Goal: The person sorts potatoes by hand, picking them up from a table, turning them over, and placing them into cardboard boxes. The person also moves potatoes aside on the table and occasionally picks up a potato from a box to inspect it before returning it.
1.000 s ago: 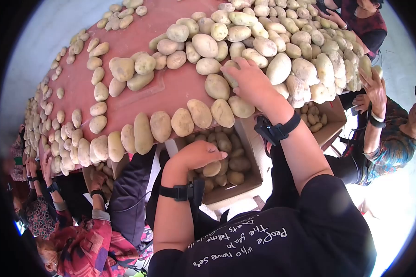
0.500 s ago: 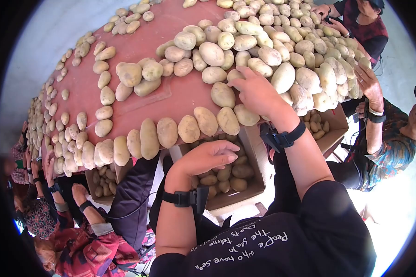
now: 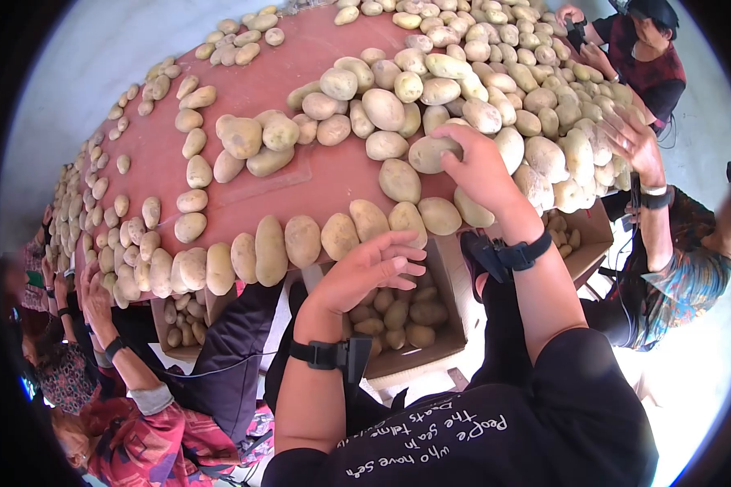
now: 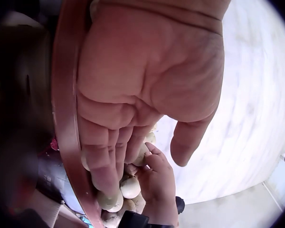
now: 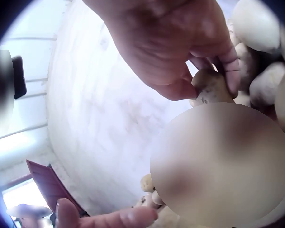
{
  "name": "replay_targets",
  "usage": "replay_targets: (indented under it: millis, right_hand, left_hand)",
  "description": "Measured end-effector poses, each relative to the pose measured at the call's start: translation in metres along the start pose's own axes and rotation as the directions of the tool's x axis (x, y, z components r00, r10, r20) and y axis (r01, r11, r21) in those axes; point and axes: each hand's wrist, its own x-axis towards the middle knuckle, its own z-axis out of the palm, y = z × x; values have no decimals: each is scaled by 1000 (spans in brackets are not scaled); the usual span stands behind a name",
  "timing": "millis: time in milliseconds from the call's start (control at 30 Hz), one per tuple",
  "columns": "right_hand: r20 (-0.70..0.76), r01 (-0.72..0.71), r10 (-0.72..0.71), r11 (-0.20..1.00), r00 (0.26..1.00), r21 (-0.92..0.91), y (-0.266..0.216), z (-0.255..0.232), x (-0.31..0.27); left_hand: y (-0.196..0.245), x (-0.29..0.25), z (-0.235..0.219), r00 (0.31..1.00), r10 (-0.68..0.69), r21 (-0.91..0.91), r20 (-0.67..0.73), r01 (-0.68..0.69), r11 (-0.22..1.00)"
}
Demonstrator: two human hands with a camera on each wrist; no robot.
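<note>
My right hand [image 3: 483,170] pinches a pale potato [image 3: 432,154] between thumb and fingers, over the red tabletop at the edge of the big pile. The right wrist view shows the fingers around the end of a potato [image 5: 211,88], with a blurred large round shape covering what lies below. My left hand [image 3: 367,272] hovers with loosely spread fingers at the table's front edge, above a cardboard box [image 3: 418,357] of potatoes. Its palm [image 4: 147,76] holds nothing in the left wrist view. Just beyond its fingers runs a row of potatoes [image 3: 303,241] lining the edge.
A large heap of potatoes [image 3: 544,158] covers the right side of the red table [image 3: 333,174]. Smaller groups [image 3: 260,142] and lines of potatoes lie left. Other people's hands [image 3: 638,146] work at both sides. More potato boxes [image 3: 589,235] stand under the edge.
My right hand's fingers have gone from resting on the potato to pinching it. My left hand has risen from over the box toward the edge row, fingers spreading. The head view has shifted slightly.
</note>
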Motion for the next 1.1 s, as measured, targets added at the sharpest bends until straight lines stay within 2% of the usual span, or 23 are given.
replay_targets:
  millis: [33, 67, 133, 167, 267, 367, 467, 500, 533, 600, 633, 733, 833, 933, 1033, 1100]
  right_hand:
    - [5, -2, 2, 1000, 1000, 8, 1, -2, 0]
    - [44, -90, 84, 986, 995, 138, 1, -4, 0]
    - [154, -273, 231, 887, 961, 373, -3, -7, 1]
    - [158, -264, 213, 831, 964, 490, -7, -6, 0]
    - [383, -375, 135, 643, 914, 667, -19, -11, 0]
    - [493, -405, 38, 625, 869, 667, -37, -4, -7]
    - [544, -305, -90, 747, 834, 591, -46, 2, -10]
    - [562, -359, -69, 704, 824, 613, -41, 3, -8]
    - [476, -252, -52, 796, 878, 551, -35, 5, -5]
    - [289, -50, -62, 930, 955, 365, -24, 10, 0]
    - [241, -14, -42, 974, 970, 226, -18, 12, 1]
    - [326, 139, -112, 988, 939, -61, -5, 19, 0]
    - [373, 144, -137, 989, 918, 8, 7, 38, -6]
    - [450, 67, -86, 996, 889, 59, 9, 44, -5]
    - [460, 67, -38, 997, 887, -47, -2, 42, -6]
    - [411, 8, 7, 999, 912, -35, -7, 44, -6]
  left_hand:
    - [1, 0, 1, 999, 24, -33, -28, -24, 999]
    - [1, 0, 1, 997, 45, -66, -56, -48, 997]
    - [0, 1, 1, 991, 102, -62, -85, -107, 992]
    - [0, 3, 1, 987, 129, -60, -98, -135, 989]
    - [1, 6, 3, 975, 177, -114, -130, -193, 975]
    - [-6, 11, -8, 967, 220, -390, -131, -254, 885]
    - [9, 4, -1, 938, 320, -501, -133, -342, 795]
    - [7, 4, 2, 935, 272, -476, -228, -350, 807]
    - [3, 4, 0, 925, 299, -497, -234, -379, 780]
    - [-7, 3, -12, 901, 354, -538, -252, -434, 722]
    - [-9, 1, -16, 892, 369, -546, -262, -452, 705]
    - [-9, -4, -21, 871, 409, -560, -274, -490, 668]
    - [-7, -8, -24, 860, 445, -557, -248, -503, 661]
    - [-8, -10, -25, 852, 468, -563, -236, -512, 648]
    - [-9, -11, -26, 848, 462, -580, -259, -519, 628]
    - [-6, -14, -23, 850, 447, -593, -279, -519, 616]
